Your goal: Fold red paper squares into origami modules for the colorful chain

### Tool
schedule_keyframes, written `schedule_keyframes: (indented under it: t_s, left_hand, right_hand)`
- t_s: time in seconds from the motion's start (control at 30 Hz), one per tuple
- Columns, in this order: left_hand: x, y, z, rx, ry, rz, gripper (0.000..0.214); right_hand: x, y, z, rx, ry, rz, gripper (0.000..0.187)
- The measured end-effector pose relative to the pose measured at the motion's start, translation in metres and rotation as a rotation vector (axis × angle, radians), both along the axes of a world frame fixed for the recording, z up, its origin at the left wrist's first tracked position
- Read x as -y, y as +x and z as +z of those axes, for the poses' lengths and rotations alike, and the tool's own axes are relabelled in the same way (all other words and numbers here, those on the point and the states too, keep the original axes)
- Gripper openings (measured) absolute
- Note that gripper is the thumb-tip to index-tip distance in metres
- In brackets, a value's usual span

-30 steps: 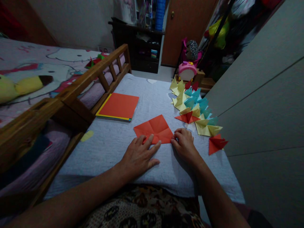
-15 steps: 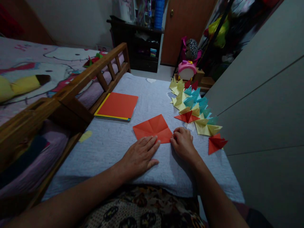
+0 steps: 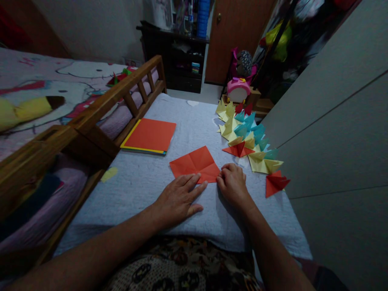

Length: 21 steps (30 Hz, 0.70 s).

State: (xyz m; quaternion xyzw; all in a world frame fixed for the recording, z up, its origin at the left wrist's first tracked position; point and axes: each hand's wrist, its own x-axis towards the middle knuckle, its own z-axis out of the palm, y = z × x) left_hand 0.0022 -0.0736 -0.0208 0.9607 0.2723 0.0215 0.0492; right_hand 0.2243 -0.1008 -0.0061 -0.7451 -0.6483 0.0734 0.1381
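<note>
Left hand [image 3: 178,198]: palm down, fingers long and slightly spread, fingertips on the near edge of the orange sheet [image 3: 197,159]; grasp wide, pressing only. Right hand [image 3: 233,182]: narrow, thumb and curled fingers closed on the sheet's right corner. Sheet lies flat on the desk [image 3: 124,202], directly in front of the person, creases crossing through it, one corner pointing far.

Paper stack [image 3: 150,135] sits far left of the sheet, well apart from both hands. Top of stack orange, yellow showing along its left and near edges.

Folded pieces run down the right side: pale yellow pieces [image 3: 228,130] on the left of the row, blue pieces [image 3: 250,121] to their right. One red folded piece [image 3: 238,149] just beyond the right hand; another, the near red piece [image 3: 276,184], at the near end by the right edge. Desk covered in grey-blue cloth. Wooden bed rail [image 3: 121,87] along the left; brown door [image 3: 236,40] at the far side.
</note>
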Motion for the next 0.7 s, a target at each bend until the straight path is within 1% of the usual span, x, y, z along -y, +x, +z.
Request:
schedule_keyframes:
  t_s: [0.17, 0.27, 0.5, 0.6, 0.7]
  left_hand:
    - [-0.0001, 0.0008, 0.0023, -0.005, -0.020, 0.009, 0.065]
    - [-0.0003, 0.0008, 0.0024, -0.008, -0.021, 0.004, 0.064]
    - [0.0002, 0.0009, 0.0034, 0.000, -0.028, 0.017, 0.064]
    - [0.0006, 0.0012, 0.0043, 0.002, -0.035, 0.020, 0.064]
    - [0.0006, 0.0014, 0.0037, 0.005, -0.032, 0.019, 0.065]
  right_hand:
    - [0.0023, -0.0001, -0.0030, -0.003, 0.005, -0.018, 0.005]
    - [0.0031, 0.0011, -0.0051, -0.011, 0.020, -0.012, 0.004]
    - [0.0018, 0.0027, -0.0052, -0.002, 0.011, -0.006, 0.008]
    - [0.0034, -0.0003, -0.0043, 0.022, 0.034, 0.002, 0.008]
    - [0.0061, -0.0052, -0.0026, 0.048, 0.056, 0.001, 0.018]
